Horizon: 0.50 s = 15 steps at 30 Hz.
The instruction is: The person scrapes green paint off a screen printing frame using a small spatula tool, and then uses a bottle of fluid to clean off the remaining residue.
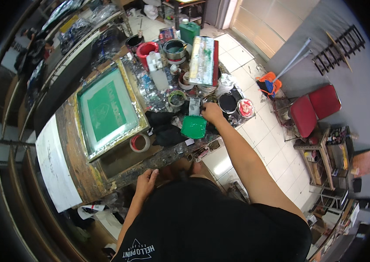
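My right hand (212, 113) reaches over the right end of the worktable, its fingers closed beside a small grey rectangular piece (194, 106). What they grip is too small to make out. Just below lies a green paint-filled tub (193, 127), with crumpled black cloth (166, 129) on its left. My left hand (146, 183) is low by the table's near edge, fingers loosely extended and holding nothing visible. A framed printing screen (106, 109) with a green panel lies on the table to the left. A tape roll (140, 143) sits near its lower corner.
Paint pots crowd the table's far side: a red tub (147, 52), a metal can (175, 49), a black-filled pot (228, 103) and a red-and-white pot (245, 108). A white bottle (157, 72) and green jug (189, 30) stand there. A red chair (303, 115) is at right.
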Available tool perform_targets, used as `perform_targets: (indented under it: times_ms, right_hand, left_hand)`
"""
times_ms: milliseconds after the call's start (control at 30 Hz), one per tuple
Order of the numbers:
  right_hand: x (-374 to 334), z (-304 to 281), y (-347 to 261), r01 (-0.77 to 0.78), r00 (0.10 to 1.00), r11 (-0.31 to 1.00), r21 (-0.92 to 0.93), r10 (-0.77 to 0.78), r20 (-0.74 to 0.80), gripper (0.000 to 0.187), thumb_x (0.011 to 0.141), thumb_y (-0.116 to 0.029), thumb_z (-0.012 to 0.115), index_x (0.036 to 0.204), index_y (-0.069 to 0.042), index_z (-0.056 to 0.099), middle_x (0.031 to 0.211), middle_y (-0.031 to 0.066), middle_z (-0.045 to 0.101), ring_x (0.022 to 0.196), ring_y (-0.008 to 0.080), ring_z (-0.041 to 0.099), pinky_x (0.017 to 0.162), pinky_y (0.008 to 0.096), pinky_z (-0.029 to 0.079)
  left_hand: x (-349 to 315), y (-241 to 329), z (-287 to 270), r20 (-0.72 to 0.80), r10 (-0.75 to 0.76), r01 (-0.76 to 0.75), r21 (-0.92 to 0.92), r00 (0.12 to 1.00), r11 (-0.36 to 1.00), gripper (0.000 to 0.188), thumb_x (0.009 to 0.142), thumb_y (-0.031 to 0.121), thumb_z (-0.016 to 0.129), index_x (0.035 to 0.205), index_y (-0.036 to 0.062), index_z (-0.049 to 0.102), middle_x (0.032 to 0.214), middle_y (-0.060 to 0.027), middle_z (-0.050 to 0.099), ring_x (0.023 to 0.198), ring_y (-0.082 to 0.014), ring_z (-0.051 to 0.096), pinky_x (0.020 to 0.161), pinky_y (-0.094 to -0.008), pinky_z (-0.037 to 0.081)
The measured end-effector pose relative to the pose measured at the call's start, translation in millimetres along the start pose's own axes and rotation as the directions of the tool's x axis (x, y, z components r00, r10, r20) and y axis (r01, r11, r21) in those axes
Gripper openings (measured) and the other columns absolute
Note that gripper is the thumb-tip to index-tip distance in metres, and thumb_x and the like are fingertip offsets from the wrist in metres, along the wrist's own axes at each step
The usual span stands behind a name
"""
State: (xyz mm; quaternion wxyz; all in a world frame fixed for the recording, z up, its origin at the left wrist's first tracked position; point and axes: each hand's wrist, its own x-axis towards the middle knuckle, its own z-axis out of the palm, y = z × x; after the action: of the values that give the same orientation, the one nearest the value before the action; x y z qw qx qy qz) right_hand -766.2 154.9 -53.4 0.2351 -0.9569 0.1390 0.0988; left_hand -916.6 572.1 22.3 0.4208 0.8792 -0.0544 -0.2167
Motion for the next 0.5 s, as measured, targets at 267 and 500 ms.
perform_targets:
  times_ms: [267, 500]
  right_hand:
    - [0.8, 15.2, 15.4, 0.176, 0.946, 0.979, 0.105, -0.139, -0.292, 0.023, 0.077, -0.014, 0.064, 0.092, 0.0, 0.073, 0.092, 0.0266, 0.069, 0.088, 0.0455, 0.067, 0.084, 0.0515, 0.054]
    - [-42.1, -33.4, 11.7, 0.176, 0.945, 0.969, 0.171, -0.117, -0.305, 0.025, 0.078, -0.009, 0.062, 0.099, 0.003, 0.07, 0.094, 0.0275, 0.069, 0.094, 0.046, 0.066, 0.088, 0.0508, 0.052]
  left_hand:
    - [-8.6, -11.9, 2.4, -0.018, -0.069, 0.068, -0.047, 0.997, 0.997, 0.045, 0.103, 0.041, 0.058, 0.097, -0.0014, 0.07, 0.074, -0.0153, 0.066, 0.068, -0.0198, 0.061, 0.067, -0.0344, 0.049]
    - [10.4, -13.0, 4.4, -0.002, -0.05, 0.05, -0.081, 0.999, 0.995, 0.045, 0.103, 0.041, 0.058, 0.096, -0.0014, 0.07, 0.073, -0.0166, 0.065, 0.067, -0.0225, 0.06, 0.066, -0.0371, 0.049]
